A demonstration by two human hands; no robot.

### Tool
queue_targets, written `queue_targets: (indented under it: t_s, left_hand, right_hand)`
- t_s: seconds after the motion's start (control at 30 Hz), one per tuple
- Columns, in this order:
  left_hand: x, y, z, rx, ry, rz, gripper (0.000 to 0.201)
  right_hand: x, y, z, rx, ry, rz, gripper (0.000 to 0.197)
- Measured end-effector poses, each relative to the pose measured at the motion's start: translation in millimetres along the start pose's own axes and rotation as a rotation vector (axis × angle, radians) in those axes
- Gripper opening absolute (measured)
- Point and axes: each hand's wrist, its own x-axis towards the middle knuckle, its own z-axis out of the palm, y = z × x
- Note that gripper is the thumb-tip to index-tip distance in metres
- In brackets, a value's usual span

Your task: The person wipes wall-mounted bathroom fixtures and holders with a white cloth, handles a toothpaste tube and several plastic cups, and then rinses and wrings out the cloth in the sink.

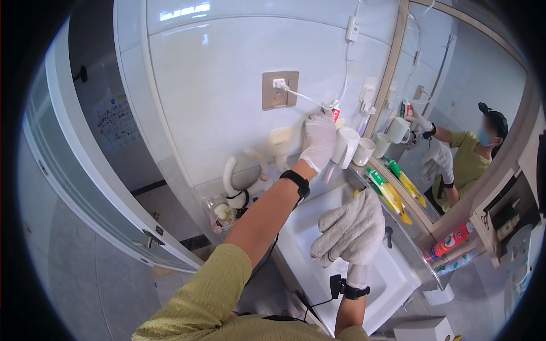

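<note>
My left hand (318,139), in a thin white glove, reaches up to the tiled wall. Its fingers close around a red and white toothpaste tube (336,115), mostly hidden behind them; the mirror shows the tube at the fingertips too. Over the white sink (301,227), a crumpled grey towel (354,224) drapes across my gloved right hand (359,274), which grips it with the fingers hidden in the cloth. Right beside my left hand are a white cup (346,145) and a smaller white mug (364,152).
A green and yellow tube (387,193) lies on the ledge under the mirror (455,85). A plugged-in cord hangs from the wall socket (280,91). A red can (452,241) stands at the right. On the left are a clear basket (217,213) and a door (108,187).
</note>
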Motion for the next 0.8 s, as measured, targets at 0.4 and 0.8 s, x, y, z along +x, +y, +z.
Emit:
queue_targets:
  t_s: [0.4,0.8]
  left_hand:
    - [15.9,-18.8,-10.9,-0.749,-0.226,-0.202,0.034]
    - [30.0,-35.7,-59.7,-1.092,-0.191,-0.199,0.041]
  right_hand:
    - [14.2,-9.5,-38.8,-0.009,-0.04,0.099,0.033]
    - [73.3,3.8,-55.8,-0.021,-0.277,0.167,0.034]
